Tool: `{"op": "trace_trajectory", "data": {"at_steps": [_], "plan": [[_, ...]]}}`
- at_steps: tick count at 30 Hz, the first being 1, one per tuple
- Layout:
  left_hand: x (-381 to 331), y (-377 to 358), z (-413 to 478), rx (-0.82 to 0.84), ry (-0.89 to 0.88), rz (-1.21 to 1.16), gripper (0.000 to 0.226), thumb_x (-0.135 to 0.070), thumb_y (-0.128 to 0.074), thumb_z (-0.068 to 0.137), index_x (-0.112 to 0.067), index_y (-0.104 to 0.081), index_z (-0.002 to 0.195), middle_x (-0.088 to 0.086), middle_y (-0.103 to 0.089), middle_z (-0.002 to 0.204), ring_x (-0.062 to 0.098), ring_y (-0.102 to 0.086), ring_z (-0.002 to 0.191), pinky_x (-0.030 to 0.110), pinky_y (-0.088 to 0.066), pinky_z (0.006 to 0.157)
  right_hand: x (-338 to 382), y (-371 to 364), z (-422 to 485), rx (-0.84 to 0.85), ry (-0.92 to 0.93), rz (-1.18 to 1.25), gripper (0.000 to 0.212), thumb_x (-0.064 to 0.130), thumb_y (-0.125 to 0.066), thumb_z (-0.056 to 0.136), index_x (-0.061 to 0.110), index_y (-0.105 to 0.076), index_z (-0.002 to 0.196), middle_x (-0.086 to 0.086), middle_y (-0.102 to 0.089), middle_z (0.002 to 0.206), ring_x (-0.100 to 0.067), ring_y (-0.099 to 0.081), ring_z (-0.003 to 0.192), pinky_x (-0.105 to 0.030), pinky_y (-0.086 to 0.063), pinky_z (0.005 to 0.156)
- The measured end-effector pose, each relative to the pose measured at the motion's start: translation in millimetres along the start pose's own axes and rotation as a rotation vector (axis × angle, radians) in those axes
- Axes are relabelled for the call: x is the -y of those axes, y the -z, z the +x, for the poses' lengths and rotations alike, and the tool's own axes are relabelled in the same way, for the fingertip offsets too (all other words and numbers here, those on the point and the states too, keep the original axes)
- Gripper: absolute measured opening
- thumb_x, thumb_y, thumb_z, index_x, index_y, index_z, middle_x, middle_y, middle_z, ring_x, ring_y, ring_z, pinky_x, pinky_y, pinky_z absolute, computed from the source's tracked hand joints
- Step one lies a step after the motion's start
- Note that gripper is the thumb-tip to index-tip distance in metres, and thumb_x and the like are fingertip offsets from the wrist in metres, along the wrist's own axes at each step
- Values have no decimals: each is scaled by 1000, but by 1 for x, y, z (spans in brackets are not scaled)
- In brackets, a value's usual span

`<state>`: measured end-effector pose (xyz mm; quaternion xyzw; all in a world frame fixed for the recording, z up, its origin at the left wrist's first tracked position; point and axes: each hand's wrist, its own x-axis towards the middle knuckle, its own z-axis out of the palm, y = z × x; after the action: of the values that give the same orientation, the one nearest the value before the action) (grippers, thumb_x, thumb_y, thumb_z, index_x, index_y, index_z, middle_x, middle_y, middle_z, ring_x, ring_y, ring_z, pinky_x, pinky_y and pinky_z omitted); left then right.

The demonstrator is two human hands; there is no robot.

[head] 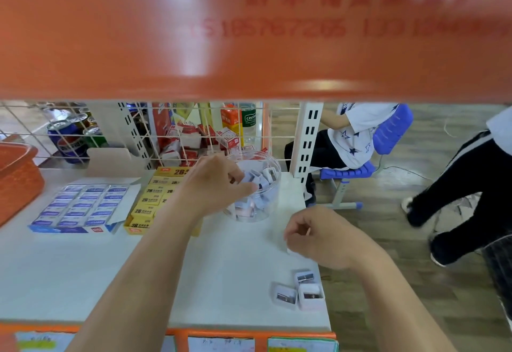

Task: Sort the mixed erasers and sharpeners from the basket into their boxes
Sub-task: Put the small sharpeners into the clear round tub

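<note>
The left hand (216, 185) curls its fingers into the clear round plastic tub (257, 213) of sharpeners near the white counter's (83, 268) back right corner, and the right hand (321, 238) hangs curled over the right edge; I cannot tell whether either holds anything. Three small white sharpeners (302, 292) lie at the front right corner, with open counter to their left. The blue-and-white eraser box (80, 205) and the yellow eraser box (146, 205) sit full at the back left.

Open white shelf (83, 277) between eraser boxes (83, 205) and loose sharpeners (300, 292); wire grid (194, 137) behind.

Soda cans (68, 141) behind wire grid (27, 133); seated person (357, 141) on blue chair (393, 127); orange shelf (194, 33) overhead
</note>
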<state>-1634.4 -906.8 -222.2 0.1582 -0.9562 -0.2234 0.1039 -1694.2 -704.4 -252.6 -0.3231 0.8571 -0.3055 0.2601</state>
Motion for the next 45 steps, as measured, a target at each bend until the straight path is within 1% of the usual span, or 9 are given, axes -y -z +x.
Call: {"op": "trace_trajectory", "data": {"at_steps": [4, 11, 19, 25, 28, 33, 37, 40, 45], "plan": [[2, 3, -3, -21, 1, -30, 22, -38, -68, 84, -21, -72, 97, -5, -65, 103, 8, -53, 92, 19, -34, 69, 0, -1, 15, -210, 98, 215, 17, 17, -57, 85, 6, -63, 73, -2, -58, 62, -10, -47, 55, -30, -43, 56], [12, 7, -15, -60, 89, -21, 22, -35, -63, 89, -24, -63, 108, -8, -54, 111, 8, -48, 100, 24, -35, 82, 32, 6, 47, -454, 175, 609, 11, 16, -66, 88, 8, -66, 81, -6, -65, 66, -14, -61, 53, -25, -51, 52], [24, 13, -34, -66, 88, -2, 15, -37, -60, 89, -28, -65, 100, -10, -58, 97, 2, -52, 82, 10, -33, 60, 55, 7, 79, -544, 171, 427, 14, 18, -65, 89, 15, -66, 75, -10, -69, 69, -28, -69, 65, -51, -58, 67], [17, 8, -46, 12, 77, -105, 12, -31, -61, 87, -30, -61, 75, -13, -61, 82, 3, -55, 72, 18, -46, 60, 49, 5, 71, -594, 187, 457, 20, 3, -59, 87, 17, -66, 75, -6, -66, 64, -22, -61, 58, -45, -55, 65], [3, -4, -52, 164, 27, -133, 11, -34, -66, 86, -26, -66, 78, -13, -60, 81, 3, -54, 68, 20, -49, 61, 38, 7, 60, -645, 181, 434, 23, 4, -60, 85, 22, -66, 72, -7, -64, 64, -17, -57, 56, -36, -50, 56], [-17, -26, -62, 523, -48, -146, 28, -40, -73, 80, -27, -66, 104, -14, -56, 88, 5, -56, 74, 21, -47, 67, 14, 8, 28, -418, 137, 314, 14, 9, -60, 88, 6, -65, 75, -23, -63, 77, -15, -51, 52, -26, -44, 52], [-24, -44, -71, 686, -100, -125, 37, -39, -79, 74, -29, -63, 106, -14, -54, 95, 0, -51, 76, 21, -43, 71, -7, 1, 5, -120, 49, 129, 22, 20, -63, 87, 0, -64, 80, -12, -61, 70, -12, -51, 56, -26, -46, 56], [-26, -53, -75, 666, -117, -128, 30, -31, -81, 73, -30, -64, 97, -17, -52, 87, 6, -57, 82, 28, -49, 75, -14, -4, -8, 31, 2, 49, 22, 26, -68, 84, 7, -64, 73, 0, -56, 63, -12, -49, 56, -28, -44, 59], [-21, -50, -76, 579, -115, -106, 22, -34, -77, 74, -26, -67, 91, -14, -57, 88, 14, -62, 84, 36, -54, 77, -17, -8, -21, 45, -69, -17, 23, 39, -71, 78, 20, -65, 69, 10, -57, 56, -6, -54, 52, -26, -45, 60]]}}
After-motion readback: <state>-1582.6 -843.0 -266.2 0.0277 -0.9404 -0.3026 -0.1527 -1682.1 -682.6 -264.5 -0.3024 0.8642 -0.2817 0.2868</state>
